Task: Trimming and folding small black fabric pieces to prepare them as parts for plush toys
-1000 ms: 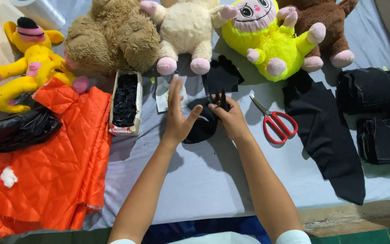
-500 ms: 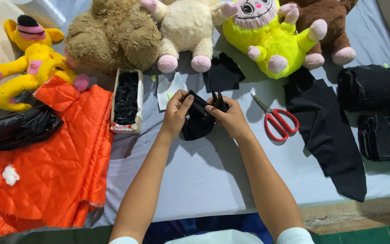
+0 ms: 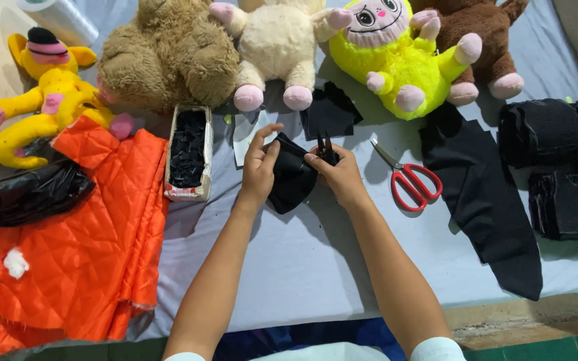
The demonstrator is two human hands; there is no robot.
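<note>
We judge the work only partly done: far to the left of our hands lies quilted orange fabric (image 3: 68,234), and nearer, just left of our left hand, a narrow box (image 3: 188,154) is packed with small black cut pieces, so some cutting looks finished. The black fabric piece (image 3: 291,177) sits between our hands on the grey table (image 3: 289,267), and we cannot tell whether any cut in it is made yet. Our left hand (image 3: 259,167) pinches the piece's left edge, fingers curled, the thumb up. Our right hand (image 3: 339,174) is closed around small black snips (image 3: 325,148) and touches the piece's right edge. Just right of it lie red-handled scissors (image 3: 409,179), untouched, then a long black cloth strip (image 3: 490,200) and stacked black fabric (image 3: 556,167).
</note>
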